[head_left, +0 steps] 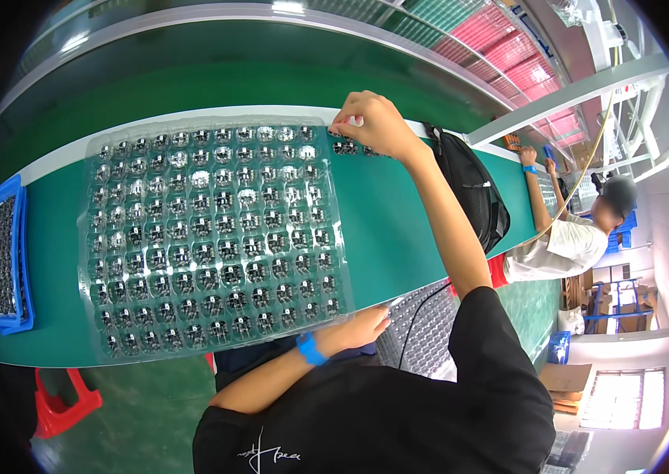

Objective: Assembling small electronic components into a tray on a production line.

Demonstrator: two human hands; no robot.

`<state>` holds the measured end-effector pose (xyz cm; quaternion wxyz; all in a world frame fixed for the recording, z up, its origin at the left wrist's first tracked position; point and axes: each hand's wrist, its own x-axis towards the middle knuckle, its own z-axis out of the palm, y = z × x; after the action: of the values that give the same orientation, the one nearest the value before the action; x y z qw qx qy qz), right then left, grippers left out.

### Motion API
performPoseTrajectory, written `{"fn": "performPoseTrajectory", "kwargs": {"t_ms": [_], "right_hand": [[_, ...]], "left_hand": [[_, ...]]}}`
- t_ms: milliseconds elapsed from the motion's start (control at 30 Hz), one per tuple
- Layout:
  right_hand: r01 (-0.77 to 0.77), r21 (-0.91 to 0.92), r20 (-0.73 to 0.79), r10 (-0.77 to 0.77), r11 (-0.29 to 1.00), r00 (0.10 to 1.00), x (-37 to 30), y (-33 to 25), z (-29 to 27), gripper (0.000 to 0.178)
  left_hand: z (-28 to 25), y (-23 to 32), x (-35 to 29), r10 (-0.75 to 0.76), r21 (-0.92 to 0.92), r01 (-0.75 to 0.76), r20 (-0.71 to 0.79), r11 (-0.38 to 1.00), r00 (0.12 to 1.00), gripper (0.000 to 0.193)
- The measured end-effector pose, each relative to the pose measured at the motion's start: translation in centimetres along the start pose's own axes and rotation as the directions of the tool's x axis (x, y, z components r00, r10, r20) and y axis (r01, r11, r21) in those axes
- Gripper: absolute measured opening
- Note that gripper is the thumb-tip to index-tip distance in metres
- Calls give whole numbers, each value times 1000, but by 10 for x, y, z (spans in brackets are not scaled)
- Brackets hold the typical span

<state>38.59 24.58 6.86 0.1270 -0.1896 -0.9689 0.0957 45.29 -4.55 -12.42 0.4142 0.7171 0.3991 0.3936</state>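
Note:
My right hand [374, 122] reaches to the far side of the green table. Its thumb and fingertips pinch a small dark electronic part [334, 132], largely covered by the fingers. Several more such parts [345, 148] lie loose just below that hand. To the left spreads a clear plastic blister tray [86, 261], its pockets filled in rows with small black and silver electronic parts [229, 250]. My left hand [358, 328], with a blue band at the wrist, is at the table's near edge by the tray's lower right corner. Its fingers are curled in; whatever they hold, if anything, is hidden.
Blue bins [24, 261] filled with small parts stand at the table's left end. A black backpack [469, 189] lies right of my right arm. Stacked clear trays [421, 328] sit below the near edge. A red stool [66, 407] is on the floor. Another person [571, 245] works farther right.

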Motion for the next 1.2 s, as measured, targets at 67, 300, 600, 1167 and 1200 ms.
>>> {"fn": "performPoseTrajectory", "kwargs": {"t_ms": [67,300,600,1167,1200], "right_hand": [[-10,-4,5,10,1000,1000,-1,0,0,15],[-7,-23,-2,7,1000,1000,-9,0,3,14],[-33,-26,0,33,999,999,-13,1,5,14],[-33,-11,-26,33,999,999,-56,-7,-29,18],[-38,-25,-29,37,999,999,-56,-6,-25,17]], "left_hand": [[1,-1,0,18,-3,-18,-9,1000,1000,31],[-4,4,-1,-11,-3,11,13,1000,1000,32],[-8,6,1,-34,14,33,40,999,999,32],[-19,19,-2,-58,34,57,37,998,998,29],[-20,20,-2,-57,34,55,45,998,997,29]]}}
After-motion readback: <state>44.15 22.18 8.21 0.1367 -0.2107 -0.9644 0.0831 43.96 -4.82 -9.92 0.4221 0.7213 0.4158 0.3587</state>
